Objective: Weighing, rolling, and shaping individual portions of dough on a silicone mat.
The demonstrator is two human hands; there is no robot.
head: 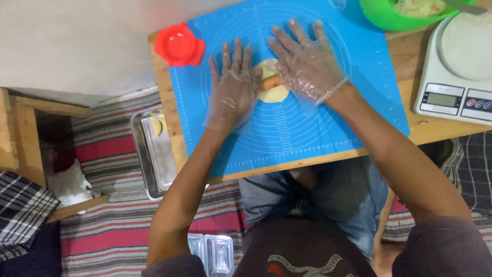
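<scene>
Blue mat (307, 133) covers the wooden desk (410, 51), and a pale dough round (271, 91) with an orange filling (272, 82) lies near the mat's middle. The left hand (233, 87) and right hand (306, 64), both in clear gloves, lie flat on either side of the dough, each grip spread, fingers touching its edges. A red mould (179, 45) sits at the mat's corner, a scale (458, 66) to the right, a green bowl (389, 15) above.

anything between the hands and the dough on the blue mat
Nothing visible. The left hand and right hand, both in thin clear gloves, lie flat against the dough from either side on the mat.
</scene>
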